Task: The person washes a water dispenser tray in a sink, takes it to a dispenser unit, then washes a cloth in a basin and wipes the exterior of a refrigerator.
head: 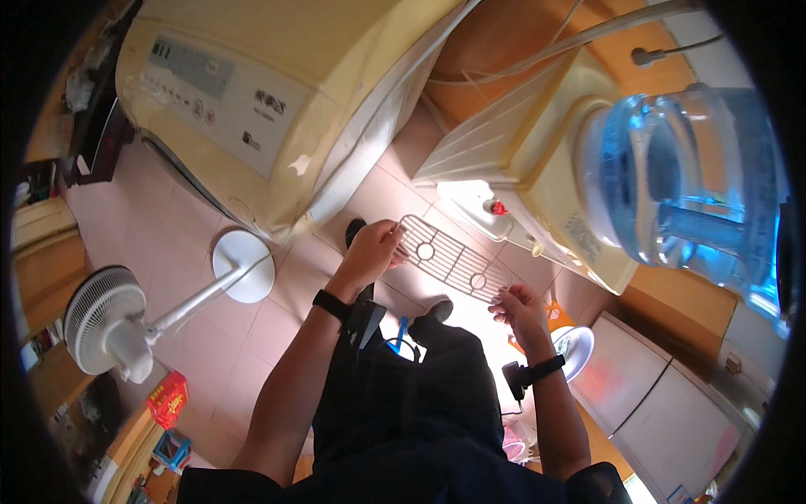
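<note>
Between my two hands hangs a slatted rack (448,267), a thin oblong grille with two round holes, above the tiled floor. My left hand (373,253) grips its left end between thumb and fingers. At the opposite end, my right hand (521,315) pinches the lower right corner. Just beyond the rack stands a water dispenser (567,183) with a red tap (497,208) over a white recess (472,205). A large blue water bottle (680,183) sits on top of the dispenser.
A cream washing machine (252,94) with a control panel rises at upper left. The white fan (107,321) stands on a round base (242,268) to the left. A white basin (576,353) and a white cabinet (655,378) are on the right. A red packet (168,399) lies at lower left.
</note>
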Demonstrator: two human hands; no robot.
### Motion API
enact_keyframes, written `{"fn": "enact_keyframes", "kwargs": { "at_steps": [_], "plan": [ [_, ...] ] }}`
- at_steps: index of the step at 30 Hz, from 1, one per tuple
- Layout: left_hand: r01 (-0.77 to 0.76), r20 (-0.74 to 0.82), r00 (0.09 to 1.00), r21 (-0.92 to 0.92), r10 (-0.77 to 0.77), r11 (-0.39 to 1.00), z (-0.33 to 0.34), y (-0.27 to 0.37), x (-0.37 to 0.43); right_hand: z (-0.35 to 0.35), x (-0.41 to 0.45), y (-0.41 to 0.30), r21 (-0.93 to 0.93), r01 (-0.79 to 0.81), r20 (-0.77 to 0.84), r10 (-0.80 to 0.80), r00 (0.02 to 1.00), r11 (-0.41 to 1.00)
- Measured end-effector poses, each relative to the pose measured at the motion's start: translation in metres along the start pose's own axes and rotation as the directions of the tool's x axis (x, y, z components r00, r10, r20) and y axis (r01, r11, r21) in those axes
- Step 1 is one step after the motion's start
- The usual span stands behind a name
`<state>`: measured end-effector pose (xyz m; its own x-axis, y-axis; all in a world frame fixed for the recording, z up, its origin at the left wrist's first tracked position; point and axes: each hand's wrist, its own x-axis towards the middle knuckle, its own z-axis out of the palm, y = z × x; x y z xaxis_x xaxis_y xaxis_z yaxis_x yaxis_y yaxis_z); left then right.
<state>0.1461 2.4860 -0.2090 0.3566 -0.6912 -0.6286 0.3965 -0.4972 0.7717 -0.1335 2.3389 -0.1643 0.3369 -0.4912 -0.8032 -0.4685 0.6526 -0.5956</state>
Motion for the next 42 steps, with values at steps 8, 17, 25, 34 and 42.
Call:
{"fn": "enact_keyframes", "kwargs": {
  "at_steps": [8,17,25,34,42],
  "plan": [
    [0.072,-0.087,0.992,-0.19,-0.09,0.979,0.035,-0.064,0.041,-0.02,0.061,0.052,0.1,0.09,-0.083,-0.082,0.993,0.991],
    [0.094,-0.045,0.992,-0.331,-0.115,0.939,0.075,-0.092,0.121,-0.044,0.132,0.086,0.3,0.187,-0.243,-0.115,0.963,0.935],
    [0.064,0.008,0.998,-0.337,-0.066,0.939,0.075,-0.1,0.177,-0.039,0.177,0.112,0.471,0.262,-0.333,-0.105,0.937,0.843],
    [0.0,-0.059,0.998,-0.305,-0.018,0.952,0.074,-0.112,0.193,-0.032,0.205,0.121,0.407,0.379,-0.443,-0.183,0.877,0.831],
    [0.037,-0.099,0.994,-0.134,-0.05,0.99,0.077,-0.104,0.19,-0.029,0.21,0.123,0.402,0.433,-0.483,-0.215,0.849,0.806]
  ]
}}
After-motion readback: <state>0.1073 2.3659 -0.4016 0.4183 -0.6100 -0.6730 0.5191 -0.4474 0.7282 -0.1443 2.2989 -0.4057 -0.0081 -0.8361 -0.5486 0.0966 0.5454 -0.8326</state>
